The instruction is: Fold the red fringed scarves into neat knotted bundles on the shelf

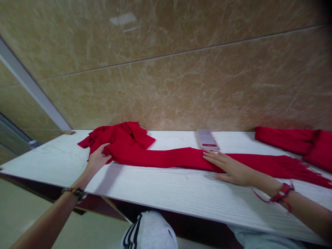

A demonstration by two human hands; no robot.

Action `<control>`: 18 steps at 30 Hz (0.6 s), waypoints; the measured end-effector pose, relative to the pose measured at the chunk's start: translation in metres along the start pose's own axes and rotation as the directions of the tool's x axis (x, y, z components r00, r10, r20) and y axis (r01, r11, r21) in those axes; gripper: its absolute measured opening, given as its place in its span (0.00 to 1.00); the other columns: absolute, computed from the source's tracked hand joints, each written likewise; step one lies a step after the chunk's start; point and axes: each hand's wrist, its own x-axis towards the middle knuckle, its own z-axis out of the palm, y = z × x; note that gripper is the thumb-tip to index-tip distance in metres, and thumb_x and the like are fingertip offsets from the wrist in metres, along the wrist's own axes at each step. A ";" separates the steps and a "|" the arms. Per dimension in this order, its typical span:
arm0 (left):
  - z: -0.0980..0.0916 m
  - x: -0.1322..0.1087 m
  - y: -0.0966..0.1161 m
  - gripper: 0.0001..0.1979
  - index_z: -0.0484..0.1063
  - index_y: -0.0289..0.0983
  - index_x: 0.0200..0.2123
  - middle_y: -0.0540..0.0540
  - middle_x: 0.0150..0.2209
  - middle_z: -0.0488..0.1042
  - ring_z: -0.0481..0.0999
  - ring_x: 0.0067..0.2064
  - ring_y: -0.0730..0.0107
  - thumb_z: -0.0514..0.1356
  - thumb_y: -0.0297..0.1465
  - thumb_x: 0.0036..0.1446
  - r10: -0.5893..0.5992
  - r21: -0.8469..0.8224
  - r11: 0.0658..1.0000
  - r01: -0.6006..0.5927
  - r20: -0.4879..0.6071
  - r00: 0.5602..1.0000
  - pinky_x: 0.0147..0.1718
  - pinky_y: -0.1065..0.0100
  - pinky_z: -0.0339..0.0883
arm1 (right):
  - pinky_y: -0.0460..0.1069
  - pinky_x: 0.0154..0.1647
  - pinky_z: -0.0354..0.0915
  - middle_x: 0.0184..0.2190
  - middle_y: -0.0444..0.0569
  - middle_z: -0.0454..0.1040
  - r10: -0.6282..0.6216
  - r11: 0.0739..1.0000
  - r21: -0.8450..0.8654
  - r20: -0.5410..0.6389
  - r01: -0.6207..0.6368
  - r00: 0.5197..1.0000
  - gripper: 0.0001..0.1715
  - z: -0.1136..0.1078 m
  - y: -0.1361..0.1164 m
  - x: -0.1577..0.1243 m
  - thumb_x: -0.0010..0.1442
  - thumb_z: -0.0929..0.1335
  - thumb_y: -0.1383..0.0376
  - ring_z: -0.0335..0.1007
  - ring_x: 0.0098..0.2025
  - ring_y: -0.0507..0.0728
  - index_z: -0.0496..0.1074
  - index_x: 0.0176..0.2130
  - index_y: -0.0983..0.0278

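Observation:
A long red scarf (166, 157) lies across the white tabletop, bunched up at its left end and folded into a narrow strip toward the right, where its fringe spreads out. My left hand (99, 158) is closed on the scarf beside the bunched part, its fingertips partly hidden in the cloth. Flat on the strip, with fingers stretched out, rests my right hand (229, 168). Just behind that hand, a phone (207, 140) lies on the table, close to the scarf's far edge.
More folded red cloth (290, 140) lies at the right by the wall. A marbled tile wall (181, 86) rises along the back edge of the white table (155, 183). My knee (153, 231) is below the front edge.

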 end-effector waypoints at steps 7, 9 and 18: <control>-0.035 -0.004 -0.042 0.28 0.58 0.30 0.54 0.37 0.44 0.70 0.69 0.47 0.57 0.49 0.23 0.47 0.173 0.329 0.932 -0.151 -0.038 0.984 0.47 0.60 0.60 | 0.60 0.59 0.48 0.62 0.53 0.45 0.033 0.999 0.033 0.015 -0.033 0.999 0.38 0.007 0.000 -0.002 0.60 0.57 0.51 0.43 0.62 0.61 0.41 0.62 0.62; -0.043 -0.006 -0.054 0.25 0.59 0.32 0.54 0.36 0.47 0.68 0.68 0.48 0.54 0.48 0.25 0.50 0.164 0.450 0.886 -0.111 -0.080 0.983 0.46 0.56 0.61 | 0.59 0.59 0.50 0.62 0.55 0.46 0.059 0.998 0.027 0.020 -0.060 0.998 0.39 0.006 0.001 -0.004 0.59 0.57 0.51 0.43 0.61 0.61 0.41 0.62 0.65; -0.016 -0.003 -0.038 0.32 0.56 0.33 0.54 0.39 0.51 0.66 0.67 0.51 0.62 0.60 0.37 0.46 -0.093 0.025 0.995 0.093 -0.019 0.996 0.48 0.63 0.61 | 0.59 0.58 0.52 0.61 0.54 0.49 0.114 0.993 0.042 -0.008 -0.113 0.993 0.40 0.011 0.003 -0.005 0.58 0.58 0.50 0.47 0.60 0.63 0.42 0.62 0.64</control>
